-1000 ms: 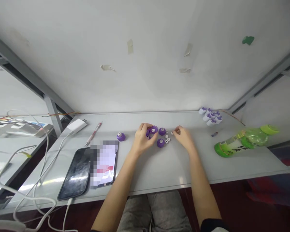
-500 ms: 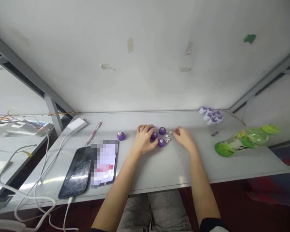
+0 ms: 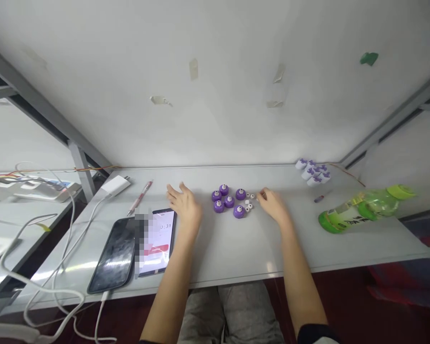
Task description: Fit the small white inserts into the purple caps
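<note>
My left hand (image 3: 185, 205) hovers over the left part of the table, its fingers spread and holding nothing I can see. Whatever lies directly beneath it is hidden. To its right stand several round purple caps with white tips, one in the middle of them (image 3: 229, 202). Several small white ring-like pieces (image 3: 250, 206) lie beside the rightmost caps. Just right of those pieces, my right hand (image 3: 271, 204) is closed in a pinch, fingertips close to the tabletop. What is between its fingers, if anything, is too small to make out.
Two phones, a dark one (image 3: 112, 255) and a lit one (image 3: 159, 243), lie at left near a pen (image 3: 139, 197) and a white charger (image 3: 115, 185). Right are white-and-purple pieces (image 3: 313, 177), a small tube (image 3: 318, 198) and a green bottle (image 3: 365, 208). A wall (image 3: 222, 134) closes the back.
My left hand has let go of the cluster of purple caps and moved left, opening, over the spot where a lone cap stood. My right hand has hardly moved.
</note>
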Motion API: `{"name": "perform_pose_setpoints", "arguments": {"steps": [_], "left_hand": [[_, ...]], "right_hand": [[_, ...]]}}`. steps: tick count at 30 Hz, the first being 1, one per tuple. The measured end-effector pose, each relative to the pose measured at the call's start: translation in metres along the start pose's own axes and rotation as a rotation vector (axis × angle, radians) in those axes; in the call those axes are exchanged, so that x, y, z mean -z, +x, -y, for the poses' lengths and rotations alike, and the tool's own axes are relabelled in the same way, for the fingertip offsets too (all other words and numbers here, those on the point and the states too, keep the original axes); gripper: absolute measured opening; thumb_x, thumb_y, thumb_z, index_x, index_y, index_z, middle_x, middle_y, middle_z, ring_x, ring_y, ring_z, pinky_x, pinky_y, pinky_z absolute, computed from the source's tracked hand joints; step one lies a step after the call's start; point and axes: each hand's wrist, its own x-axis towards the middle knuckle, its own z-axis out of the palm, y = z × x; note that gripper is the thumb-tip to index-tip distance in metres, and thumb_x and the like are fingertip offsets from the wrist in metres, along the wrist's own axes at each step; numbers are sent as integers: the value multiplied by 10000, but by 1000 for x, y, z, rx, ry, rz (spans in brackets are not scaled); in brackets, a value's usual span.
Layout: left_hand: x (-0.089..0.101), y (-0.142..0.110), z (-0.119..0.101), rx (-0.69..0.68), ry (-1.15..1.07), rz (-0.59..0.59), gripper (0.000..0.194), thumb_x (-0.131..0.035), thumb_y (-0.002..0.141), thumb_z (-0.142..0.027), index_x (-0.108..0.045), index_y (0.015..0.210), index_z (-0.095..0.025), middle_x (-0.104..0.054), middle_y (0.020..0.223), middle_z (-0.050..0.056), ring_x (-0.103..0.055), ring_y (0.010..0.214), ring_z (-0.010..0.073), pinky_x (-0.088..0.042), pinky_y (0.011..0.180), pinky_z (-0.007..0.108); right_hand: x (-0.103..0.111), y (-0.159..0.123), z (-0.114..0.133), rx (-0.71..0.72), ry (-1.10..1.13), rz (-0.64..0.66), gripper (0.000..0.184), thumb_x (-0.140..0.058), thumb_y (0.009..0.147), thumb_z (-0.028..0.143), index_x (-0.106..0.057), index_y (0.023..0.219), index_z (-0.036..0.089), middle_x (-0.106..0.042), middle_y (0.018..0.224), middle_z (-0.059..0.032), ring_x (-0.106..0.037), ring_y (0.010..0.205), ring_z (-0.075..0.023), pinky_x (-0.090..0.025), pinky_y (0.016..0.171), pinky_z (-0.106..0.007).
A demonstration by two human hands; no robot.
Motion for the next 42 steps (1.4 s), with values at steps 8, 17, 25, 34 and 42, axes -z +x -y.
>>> {"name": "perform_pose_setpoints", "arguments": {"steps": [8,17,25,34,42], "left_hand": [[-12,6,7,-160,30,105,405,-485,726,-1,-567,1122,-20,-620,1149,276,-599,1122,396,-451,961,535],[1,0,-10,-431,-480,-27,315,-664,757,-202,-607,1066,-223,-618,1080,61,-645,984,223,-535,874,365],[-9,-28,-29,-819,-613,42,409,-634,823,-195,-598,1227,-251,-598,1096,62,-660,960,170,-557,873,308],[-2,-41,-40,-849,-738,98,253,-561,927,-274,-547,1174,-223,-657,1141,100,-632,1113,208,-523,977,381],[2,-38,-40,-736,-767,179,141,-541,912,-328,-586,953,-201,-700,850,44,-654,752,159,-535,739,313]], "right_hand": [[-3,0,-2,2,7,-21,210,-461,944,302,-640,905,198,-727,889,-88,-652,813,-214,-403,696,-283],[-4,-3,10,129,347,-339,184,-463,905,340,-574,832,214,-666,767,-33,-598,664,-173,-426,666,-280],[-16,-24,48,411,534,-142,333,-401,950,462,-510,742,227,-536,628,29,-477,561,-127,-389,591,-244],[-18,-20,43,254,621,-120,485,-323,937,553,-336,568,238,-354,543,21,-384,530,-144,-286,543,-280],[-21,-24,50,265,429,-153,483,-248,948,524,-375,575,244,-418,531,-3,-468,551,-170,-358,607,-298]]}}
